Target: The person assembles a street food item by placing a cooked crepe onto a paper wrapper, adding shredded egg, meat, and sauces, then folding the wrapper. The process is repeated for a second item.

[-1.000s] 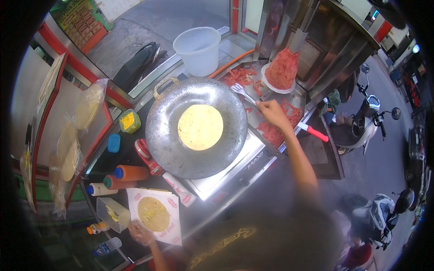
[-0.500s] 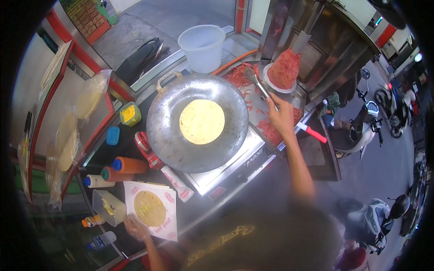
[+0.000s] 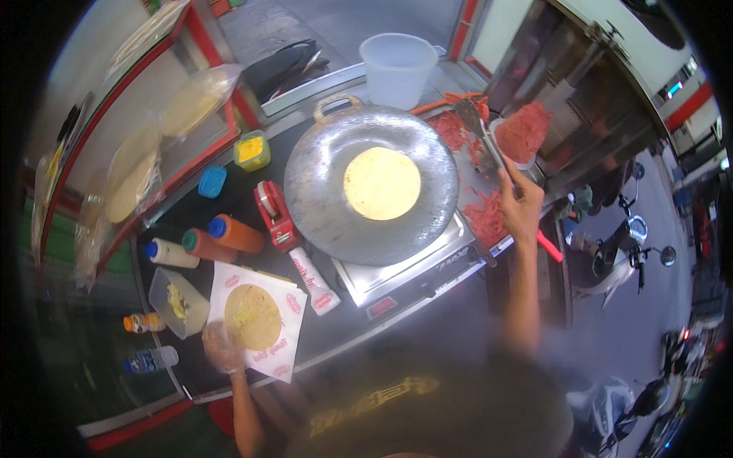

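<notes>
My right hand (image 3: 521, 200) is closed round the handle of metal tongs (image 3: 485, 143). Their broad end is over the steel tray, among red meat shavings (image 3: 485, 217) and beside the cone of red meat (image 3: 524, 131). Down on the left, my left hand (image 3: 223, 347), in a clear plastic glove, rests at the edge of printed white paper (image 3: 286, 345); its fingers are too blurred to make out. On that paper lies a round flatbread (image 3: 263, 305) with a little pale shredded filling. Another flatbread (image 3: 382, 183) sits on the domed metal griddle (image 3: 321, 206).
Under the griddle is a silver stove (image 3: 366, 278). A red tape dispenser (image 3: 276, 217), sauce bottles (image 3: 237, 233) and a tub of shredded vegetables (image 3: 183, 309) stand on the left. A white bucket (image 3: 397, 69) is behind; a red-handled knife (image 3: 548, 246) lies at right.
The view has shifted, so the counter sits further right and higher in it. My right hand still holds the tongs by the meat; my left hand stays by the paper.
</notes>
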A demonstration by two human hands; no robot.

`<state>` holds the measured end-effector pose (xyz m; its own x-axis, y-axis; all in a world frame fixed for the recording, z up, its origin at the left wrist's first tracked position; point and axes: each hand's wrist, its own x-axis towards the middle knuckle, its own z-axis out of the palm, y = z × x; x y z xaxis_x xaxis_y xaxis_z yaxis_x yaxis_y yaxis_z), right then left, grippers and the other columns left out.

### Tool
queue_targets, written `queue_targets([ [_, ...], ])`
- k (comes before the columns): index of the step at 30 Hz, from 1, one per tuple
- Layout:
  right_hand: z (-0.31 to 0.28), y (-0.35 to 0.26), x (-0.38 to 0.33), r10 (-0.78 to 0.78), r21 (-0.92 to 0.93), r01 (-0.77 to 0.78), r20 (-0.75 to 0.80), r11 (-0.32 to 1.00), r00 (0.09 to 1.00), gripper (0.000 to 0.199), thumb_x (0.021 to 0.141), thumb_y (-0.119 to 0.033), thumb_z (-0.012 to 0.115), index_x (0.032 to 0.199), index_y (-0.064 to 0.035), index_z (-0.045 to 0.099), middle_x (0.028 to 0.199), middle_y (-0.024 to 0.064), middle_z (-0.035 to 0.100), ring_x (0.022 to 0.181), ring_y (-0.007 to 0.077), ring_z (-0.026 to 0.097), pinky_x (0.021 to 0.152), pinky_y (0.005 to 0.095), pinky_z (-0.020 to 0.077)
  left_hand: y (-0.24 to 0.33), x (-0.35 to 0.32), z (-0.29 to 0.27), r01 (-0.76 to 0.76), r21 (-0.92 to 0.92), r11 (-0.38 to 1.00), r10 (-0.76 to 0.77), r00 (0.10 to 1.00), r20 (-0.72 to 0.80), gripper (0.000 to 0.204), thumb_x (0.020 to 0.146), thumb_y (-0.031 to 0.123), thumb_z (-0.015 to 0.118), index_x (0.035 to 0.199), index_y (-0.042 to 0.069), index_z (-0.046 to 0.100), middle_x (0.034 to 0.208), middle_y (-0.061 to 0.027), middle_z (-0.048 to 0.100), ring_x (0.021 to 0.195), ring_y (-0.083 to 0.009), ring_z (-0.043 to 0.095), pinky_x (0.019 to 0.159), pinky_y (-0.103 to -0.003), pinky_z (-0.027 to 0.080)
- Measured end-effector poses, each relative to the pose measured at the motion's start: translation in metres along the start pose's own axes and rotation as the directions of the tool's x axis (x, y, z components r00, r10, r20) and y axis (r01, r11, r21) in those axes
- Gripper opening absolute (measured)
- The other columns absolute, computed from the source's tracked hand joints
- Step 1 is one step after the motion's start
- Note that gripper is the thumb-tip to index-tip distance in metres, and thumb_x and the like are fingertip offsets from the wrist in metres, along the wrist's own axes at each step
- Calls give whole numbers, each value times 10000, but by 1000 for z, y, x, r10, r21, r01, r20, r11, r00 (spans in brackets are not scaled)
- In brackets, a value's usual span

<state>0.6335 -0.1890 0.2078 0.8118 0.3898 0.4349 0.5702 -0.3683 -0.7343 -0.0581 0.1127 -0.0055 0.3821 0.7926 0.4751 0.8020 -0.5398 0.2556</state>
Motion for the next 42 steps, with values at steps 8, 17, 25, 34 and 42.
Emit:
queue_targets([
  [8, 0, -113, -34, 6, 0, -7, 393, 1000, 920, 352, 1095, -127, 761, 1405, 40, 776, 1075, 69, 863, 949, 89, 687, 885, 293, 559, 8, 0, 8, -105, -137, 985, 127, 979, 161, 961, 786, 711, 912, 1467, 66, 701, 1456, -185, 724, 1387, -449, 629, 1262, -597, 426],
  [17, 175, -243, -179, -470, 319, 531, 865, 785, 177, 324, 1055, -176, 764, 1351, -54, 811, 942, 227, 768, 823, 453, 725, 773, 497, 582, 39, 15, -27, -59, -185, 981, 110, 954, 280, 1017, 789, 729, 916, 1601, 192, 624, 1459, -139, 717, 1407, -352, 639, 1323, -598, 359],
  [25, 214, -257, -202, -407, 298, 591, 912, 750, 56, 383, 1024, -265, 802, 1369, -100, 808, 1013, 208, 806, 898, 436, 772, 819, 542, 594, 19, 4, -1, -194, -258, 947, 247, 949, 196, 769, 860, 569, 914, 1519, 239, 696, 1531, -63, 685, 1421, -290, 625, 1297, -580, 394],
  [34, 193, -243, -200, -308, 198, 551, 944, 811, 115, 404, 1029, -283, 802, 1399, -121, 792, 1022, 214, 794, 926, 454, 773, 830, 552, 590, 27, 8, -10, -167, -304, 938, 203, 975, 92, 258, 960, 387, 866, 1203, 298, 867, 1485, -21, 723, 1362, -275, 660, 1199, -550, 470],
  [42, 155, -232, -194, -277, 164, 531, 950, 832, 142, 358, 1021, -229, 800, 1360, -113, 807, 1019, 208, 796, 900, 452, 771, 801, 546, 585, 28, 9, -14, -218, -250, 943, 240, 969, 59, 390, 851, 374, 968, 1173, 218, 814, 1502, -40, 717, 1434, -271, 640, 1227, -583, 459],
])
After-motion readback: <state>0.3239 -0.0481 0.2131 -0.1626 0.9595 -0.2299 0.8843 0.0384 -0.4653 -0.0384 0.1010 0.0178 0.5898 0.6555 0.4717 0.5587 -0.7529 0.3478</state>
